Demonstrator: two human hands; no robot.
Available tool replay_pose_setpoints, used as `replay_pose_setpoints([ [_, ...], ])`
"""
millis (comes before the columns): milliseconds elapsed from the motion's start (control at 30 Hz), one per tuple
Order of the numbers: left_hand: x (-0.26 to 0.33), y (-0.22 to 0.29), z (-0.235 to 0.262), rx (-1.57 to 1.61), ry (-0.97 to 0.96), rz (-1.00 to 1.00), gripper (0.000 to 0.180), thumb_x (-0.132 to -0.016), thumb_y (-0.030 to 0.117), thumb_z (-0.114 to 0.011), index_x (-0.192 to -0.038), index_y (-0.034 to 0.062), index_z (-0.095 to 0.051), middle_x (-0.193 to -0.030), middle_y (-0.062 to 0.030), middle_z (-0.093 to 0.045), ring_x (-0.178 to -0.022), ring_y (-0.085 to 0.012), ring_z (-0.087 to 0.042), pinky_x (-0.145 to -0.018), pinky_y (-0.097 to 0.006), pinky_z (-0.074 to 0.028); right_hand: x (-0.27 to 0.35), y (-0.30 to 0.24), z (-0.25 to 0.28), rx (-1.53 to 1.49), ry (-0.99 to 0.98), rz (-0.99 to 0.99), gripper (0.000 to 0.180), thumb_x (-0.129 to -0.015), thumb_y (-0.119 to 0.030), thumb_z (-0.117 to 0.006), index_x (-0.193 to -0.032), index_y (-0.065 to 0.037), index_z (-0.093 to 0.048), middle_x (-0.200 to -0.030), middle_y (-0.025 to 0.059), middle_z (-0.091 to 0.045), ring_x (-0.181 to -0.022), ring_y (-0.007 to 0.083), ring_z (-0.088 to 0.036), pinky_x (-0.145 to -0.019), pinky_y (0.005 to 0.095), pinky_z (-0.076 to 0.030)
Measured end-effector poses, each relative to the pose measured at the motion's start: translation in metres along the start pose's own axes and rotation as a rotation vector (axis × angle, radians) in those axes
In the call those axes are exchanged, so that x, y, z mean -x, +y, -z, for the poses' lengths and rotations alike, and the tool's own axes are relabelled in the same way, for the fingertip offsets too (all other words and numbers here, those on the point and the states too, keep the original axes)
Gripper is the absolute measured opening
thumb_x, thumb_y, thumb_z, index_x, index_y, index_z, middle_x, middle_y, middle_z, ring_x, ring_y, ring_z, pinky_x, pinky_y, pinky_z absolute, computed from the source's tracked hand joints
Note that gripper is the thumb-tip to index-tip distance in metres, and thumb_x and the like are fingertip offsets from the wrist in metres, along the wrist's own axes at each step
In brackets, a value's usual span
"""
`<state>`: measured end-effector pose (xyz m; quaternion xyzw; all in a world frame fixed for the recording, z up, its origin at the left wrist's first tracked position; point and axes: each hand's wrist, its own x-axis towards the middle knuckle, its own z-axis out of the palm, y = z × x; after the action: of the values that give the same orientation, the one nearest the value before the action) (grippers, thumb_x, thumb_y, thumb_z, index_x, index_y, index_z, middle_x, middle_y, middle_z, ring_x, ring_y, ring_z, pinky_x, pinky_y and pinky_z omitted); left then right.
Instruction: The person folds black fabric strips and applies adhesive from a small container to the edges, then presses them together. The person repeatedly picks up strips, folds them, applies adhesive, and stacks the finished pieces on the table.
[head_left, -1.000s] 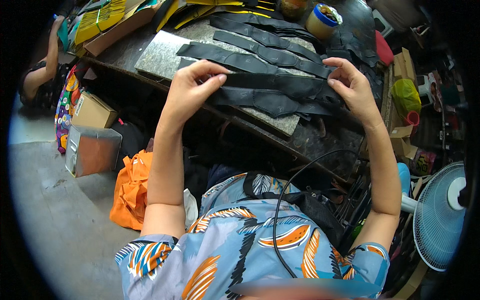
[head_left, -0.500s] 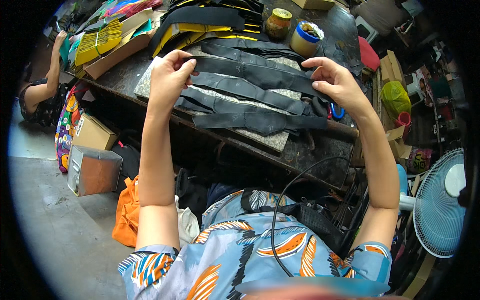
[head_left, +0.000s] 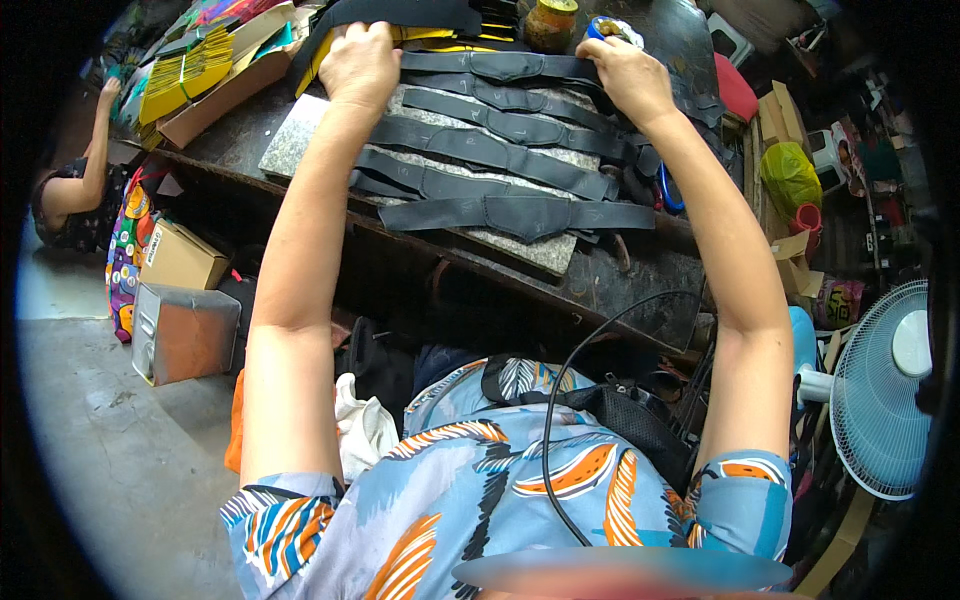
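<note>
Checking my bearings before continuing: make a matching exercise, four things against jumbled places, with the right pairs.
1. left hand
2. right hand
3. grey slab
4. fan

A. under several black strips
B. at a black strip's right end
C. far right of the view
D. at that strip's left end

Right pairs: 1-D, 2-B, 3-A, 4-C

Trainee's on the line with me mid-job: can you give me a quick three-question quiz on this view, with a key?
1. Which of the person's hands is nearer the blue-rimmed tub?
2. True or false: the standing fan is on the person's right.
3. What lies under the row of black strips?
A) a speckled slab
B) a wicker basket
C) a glass tray

Key: 1. the right hand; 2. true; 3. A
</note>
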<state>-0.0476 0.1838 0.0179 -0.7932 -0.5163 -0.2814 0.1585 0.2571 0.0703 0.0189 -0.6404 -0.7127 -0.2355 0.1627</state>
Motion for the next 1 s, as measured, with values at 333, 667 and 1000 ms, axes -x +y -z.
replay_pose_setpoints([
  [333,0.018,0.068,-0.035,0.269,-0.325,-0.773,0.041,-0.101,0.038,-0.047,-0.128,0.0120,-0.063,-0.139,-0.0078,-0.057,-0.122,-0.0288,-0.055,-0.105,-0.039,-0.042,0.010,-0.001,0.012,0.021,0.116,0.039,0.024,-0.082,-0.011,-0.063,-0.106,-0.013,-0.064,-0.113,0.0113,-0.064,-0.098,0.0328,-0.063,-0.085,0.0426,-0.053],
  [667,0.039,0.041,0.032,0.983,-0.439,-0.182,0.036,-0.093,0.025,-0.063,-0.122,0.0028,-0.062,-0.113,-0.0111,-0.067,-0.108,-0.0241,-0.060,-0.092,-0.034,-0.049,0.090,-0.042,0.097,-0.455,-0.422,0.121,0.027,-0.082,-0.020,-0.074,-0.105,-0.009,-0.067,-0.093,0.0077,-0.064,-0.091,0.0251,-0.062,-0.080,0.0339,-0.051],
  [1000,0.135,0.050,0.101,0.705,-0.397,-0.465,0.032,-0.070,0.010,-0.080,-0.096,0.0051,-0.061,-0.093,-0.0096,-0.061,-0.093,-0.0305,-0.058,-0.082,-0.039,-0.048,0.114,-0.051,0.097,-0.577,-0.361,0.052,0.023,-0.076,-0.010,-0.076,-0.093,-0.009,-0.061,-0.094,0.0062,-0.062,-0.097,0.0270,-0.062,-0.082,0.0380,-0.051],
])
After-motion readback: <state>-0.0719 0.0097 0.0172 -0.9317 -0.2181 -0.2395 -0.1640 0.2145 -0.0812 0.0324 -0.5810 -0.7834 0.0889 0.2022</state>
